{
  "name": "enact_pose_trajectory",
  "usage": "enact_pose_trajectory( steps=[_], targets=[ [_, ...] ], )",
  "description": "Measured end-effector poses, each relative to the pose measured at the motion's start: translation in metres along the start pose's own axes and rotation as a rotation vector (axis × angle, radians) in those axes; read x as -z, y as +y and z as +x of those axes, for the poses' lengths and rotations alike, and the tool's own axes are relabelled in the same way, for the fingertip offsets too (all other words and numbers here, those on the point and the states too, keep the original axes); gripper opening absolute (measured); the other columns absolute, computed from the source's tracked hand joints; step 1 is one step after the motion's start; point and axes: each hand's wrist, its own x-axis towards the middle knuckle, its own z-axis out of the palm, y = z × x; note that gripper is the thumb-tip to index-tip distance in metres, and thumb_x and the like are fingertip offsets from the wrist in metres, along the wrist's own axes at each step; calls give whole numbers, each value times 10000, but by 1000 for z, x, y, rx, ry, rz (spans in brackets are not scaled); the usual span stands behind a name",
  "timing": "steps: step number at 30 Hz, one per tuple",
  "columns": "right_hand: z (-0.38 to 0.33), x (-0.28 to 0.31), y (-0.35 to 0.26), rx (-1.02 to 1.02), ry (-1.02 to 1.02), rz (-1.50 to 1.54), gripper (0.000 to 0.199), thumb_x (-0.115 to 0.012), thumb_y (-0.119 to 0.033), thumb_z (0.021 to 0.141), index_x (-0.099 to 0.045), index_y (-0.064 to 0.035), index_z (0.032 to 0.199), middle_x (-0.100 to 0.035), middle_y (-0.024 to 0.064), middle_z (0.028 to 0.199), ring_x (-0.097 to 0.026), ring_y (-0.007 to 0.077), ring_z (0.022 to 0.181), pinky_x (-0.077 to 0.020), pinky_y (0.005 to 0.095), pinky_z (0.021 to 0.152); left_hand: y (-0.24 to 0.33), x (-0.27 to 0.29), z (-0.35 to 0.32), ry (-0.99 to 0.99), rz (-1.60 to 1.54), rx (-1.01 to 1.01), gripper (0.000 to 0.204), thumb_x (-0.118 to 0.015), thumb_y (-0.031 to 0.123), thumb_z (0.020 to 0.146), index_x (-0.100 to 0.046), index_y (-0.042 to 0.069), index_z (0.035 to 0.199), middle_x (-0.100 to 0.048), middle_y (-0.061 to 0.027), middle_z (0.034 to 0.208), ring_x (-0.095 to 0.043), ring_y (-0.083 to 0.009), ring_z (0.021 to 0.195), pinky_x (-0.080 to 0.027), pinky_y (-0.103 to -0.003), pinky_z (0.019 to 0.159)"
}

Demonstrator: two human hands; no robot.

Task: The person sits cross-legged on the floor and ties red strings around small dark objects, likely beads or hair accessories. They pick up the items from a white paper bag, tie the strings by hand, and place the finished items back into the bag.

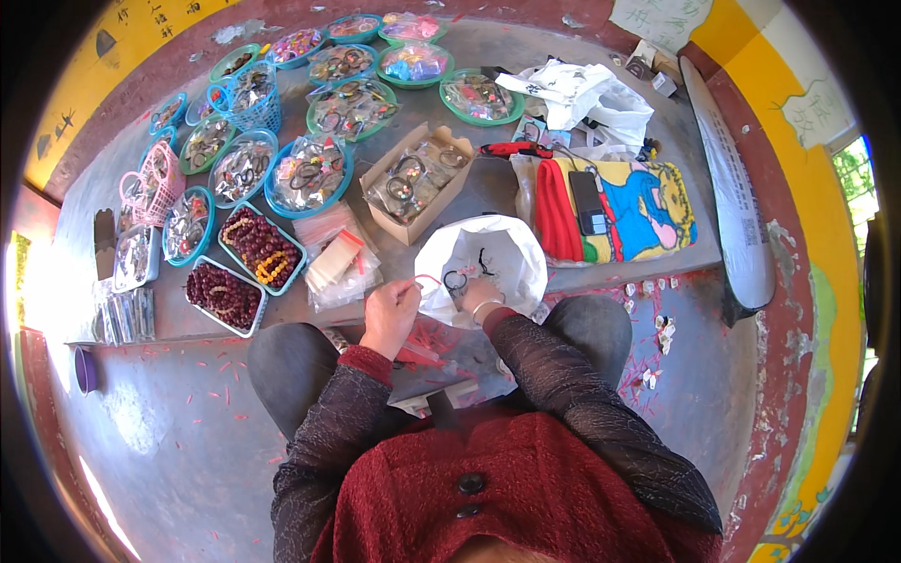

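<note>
In front of my knees stands a white plastic bag [533, 265] with its mouth spread wide. Inside it lie a black cord bracelet [455, 281], another dark strand [484, 261] and small clear packets. My left hand [387, 317] is closed in a pinch at the bag's left rim, on a thin reddish loop that is too small to name surely. Reaching over the near rim, my right hand [481, 295] is down in the bag beside the black bracelet, with a pale bangle at the wrist. Its fingertips are too small and partly hidden to read.
A cardboard box [411, 228] of packaged bracelets stands behind the bag, with red-edged clear bags [336, 263] to its left. Trays of beads [267, 246] and several baskets [308, 175] fill the left and back. Rightward lie a colourful folded towel [648, 211] and a phone [589, 203].
</note>
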Motion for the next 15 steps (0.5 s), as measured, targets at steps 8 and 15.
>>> enact_pose_trajectory(
  steps=[8, 15],
  targets=[
    [46, 12, 40, 141, 103, -72, 277, -569, -240, 759, -642, -12, 897, -660, 145, 853, -638, 281, 825, -507, 334, 708, 12, -12, 5, -8, -6, -33, 271, -566, 241, 778, -654, 5, 877, -600, -131, 636, -589, -202, 598, -452, -320, 574],
    [-33, 144, -19, 137, -248, 721, 129, -628, -153, 748, -617, -36, 800, -647, 45, 705, -619, 111, 584, -439, 226, 464, 0, 0, 3, 36, 12, -42, 272, -551, 241, 768, -651, -2, 843, -595, -153, 647, -582, -244, 617, -449, -344, 582]
  ],
)
